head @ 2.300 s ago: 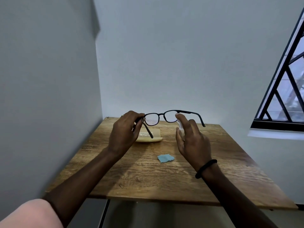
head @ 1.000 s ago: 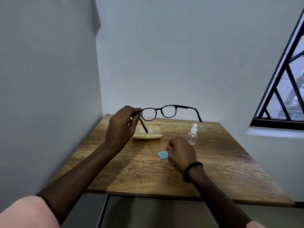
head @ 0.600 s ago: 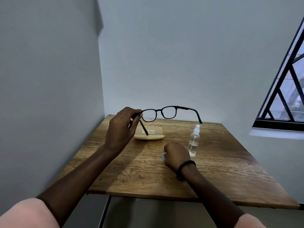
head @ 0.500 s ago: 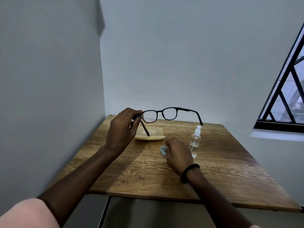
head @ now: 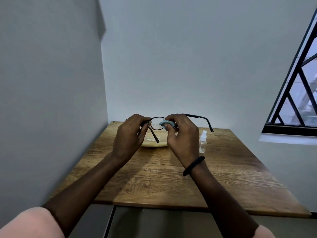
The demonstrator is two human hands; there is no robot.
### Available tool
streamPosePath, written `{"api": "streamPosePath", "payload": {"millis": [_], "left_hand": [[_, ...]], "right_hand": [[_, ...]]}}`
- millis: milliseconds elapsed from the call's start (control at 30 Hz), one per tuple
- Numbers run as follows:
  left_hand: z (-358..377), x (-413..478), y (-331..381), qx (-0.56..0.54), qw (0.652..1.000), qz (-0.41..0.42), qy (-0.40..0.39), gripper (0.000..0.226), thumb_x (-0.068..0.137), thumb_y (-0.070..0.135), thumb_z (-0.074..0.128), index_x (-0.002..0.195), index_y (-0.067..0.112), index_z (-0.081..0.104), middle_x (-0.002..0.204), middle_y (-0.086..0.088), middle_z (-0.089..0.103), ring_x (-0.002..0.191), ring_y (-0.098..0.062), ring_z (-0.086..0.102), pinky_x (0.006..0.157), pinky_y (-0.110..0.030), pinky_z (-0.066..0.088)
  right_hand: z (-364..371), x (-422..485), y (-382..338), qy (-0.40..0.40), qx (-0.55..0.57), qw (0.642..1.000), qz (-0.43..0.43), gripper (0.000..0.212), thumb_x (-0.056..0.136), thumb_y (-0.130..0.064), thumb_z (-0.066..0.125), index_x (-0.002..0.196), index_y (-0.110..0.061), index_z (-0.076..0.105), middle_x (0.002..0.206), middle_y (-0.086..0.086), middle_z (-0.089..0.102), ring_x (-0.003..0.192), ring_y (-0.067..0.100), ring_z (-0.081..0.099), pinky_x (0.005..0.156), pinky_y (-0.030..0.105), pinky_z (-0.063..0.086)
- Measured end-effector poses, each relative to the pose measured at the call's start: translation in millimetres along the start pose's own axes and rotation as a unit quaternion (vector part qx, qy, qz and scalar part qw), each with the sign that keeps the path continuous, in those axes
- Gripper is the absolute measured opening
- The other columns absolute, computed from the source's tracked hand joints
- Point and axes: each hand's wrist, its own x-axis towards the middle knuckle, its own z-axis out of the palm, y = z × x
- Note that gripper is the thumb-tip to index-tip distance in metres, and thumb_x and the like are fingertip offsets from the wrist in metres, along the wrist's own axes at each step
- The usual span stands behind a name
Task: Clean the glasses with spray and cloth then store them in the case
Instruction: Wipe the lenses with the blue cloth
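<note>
The black-framed glasses (head: 197,116) are held up above the wooden table (head: 171,177), arms unfolded. My left hand (head: 128,136) pinches the frame at its left hinge. My right hand (head: 183,134) pinches a small light-blue cloth (head: 164,124) against the frame, between the two lenses; the left lens shows droplets. The tan glasses case (head: 154,143) lies on the table behind my hands, partly hidden by them. A small clear spray bottle (head: 203,142) with a white cap stands on the table just right of my right hand.
The table sits in a corner, with a grey wall on the left and a white wall behind. A window with black bars (head: 295,93) is at the right. A black band circles my right wrist (head: 193,165).
My right hand picked the blue cloth up off the table and raised it to the glasses. My left hand kept its hold on the frame. The spray bottle stayed standing on the table.
</note>
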Motion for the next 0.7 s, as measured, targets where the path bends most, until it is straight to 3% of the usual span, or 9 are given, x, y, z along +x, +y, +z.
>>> {"api": "streamPosePath", "payload": {"millis": [100, 367, 700], "left_hand": [[-1, 2, 0, 0.001, 1.000, 0.001, -0.002, 0.013, 0.098, 0.012, 0.065, 0.109, 0.008, 0.071, 0.097, -0.003, 0.071, 0.077, -0.017, 0.066, 0.067, -0.037, 0.058], [2, 3, 9, 0.003, 0.999, 0.024, -0.024, 0.011, 0.094, 0.006, 0.069, 0.105, 0.009, 0.071, 0.091, -0.002, 0.068, 0.075, -0.016, 0.064, 0.065, -0.036, 0.056], [4, 3, 5, 0.000, 0.999, 0.029, -0.028, 0.011, 0.094, 0.003, 0.066, 0.103, 0.008, 0.070, 0.087, -0.003, 0.066, 0.073, -0.020, 0.062, 0.064, -0.042, 0.056]], "right_hand": [[2, 2, 2, 0.003, -0.014, 1.000, -0.003, 0.020, 0.085, -0.003, 0.068, 0.101, -0.014, 0.073, 0.099, -0.001, 0.067, 0.088, 0.009, 0.063, 0.073, 0.025, 0.053], [10, 3, 6, 0.012, -0.086, 0.996, 0.007, 0.008, 0.084, -0.014, 0.070, 0.088, -0.014, 0.063, 0.087, 0.000, 0.063, 0.076, 0.020, 0.061, 0.062, 0.040, 0.053], [22, 0, 4, -0.045, -0.081, 0.996, -0.013, 0.008, 0.087, -0.014, 0.064, 0.089, -0.016, 0.072, 0.085, -0.002, 0.061, 0.077, 0.017, 0.057, 0.070, 0.034, 0.045]]}}
